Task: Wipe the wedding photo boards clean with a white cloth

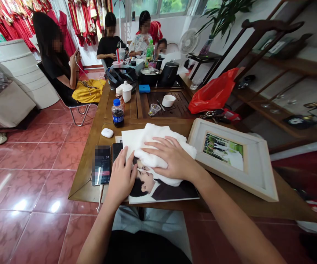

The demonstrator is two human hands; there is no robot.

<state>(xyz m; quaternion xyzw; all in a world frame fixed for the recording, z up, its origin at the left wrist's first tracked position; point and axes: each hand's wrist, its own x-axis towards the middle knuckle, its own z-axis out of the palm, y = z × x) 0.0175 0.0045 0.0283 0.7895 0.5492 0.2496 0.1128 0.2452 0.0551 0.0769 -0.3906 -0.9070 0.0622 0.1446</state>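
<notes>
A large portrait photo print (166, 192) with a white border lies near the table's front edge, showing a face in profile and dark clothing. On top of it rests a bunched, fluffy white cloth (158, 134). My right hand (172, 156) lies over this cloth, fingers stretched out and pressing on it. My left hand (122, 178) is open, its palm down along the print's left edge and its fingertips beside the cloth. The cloth and both hands cover part of the picture. To the right lies a thick white picture frame (260, 179) holding a smaller outdoor photo.
Left of the print are a phone (101, 167) on a cable and a white earbud case (107, 132). Farther back stand a dark drink bottle (117, 114), a lidded white cup (126, 92), a white bowl (168, 101) and a red plastic bag (212, 93). Several people sit beyond.
</notes>
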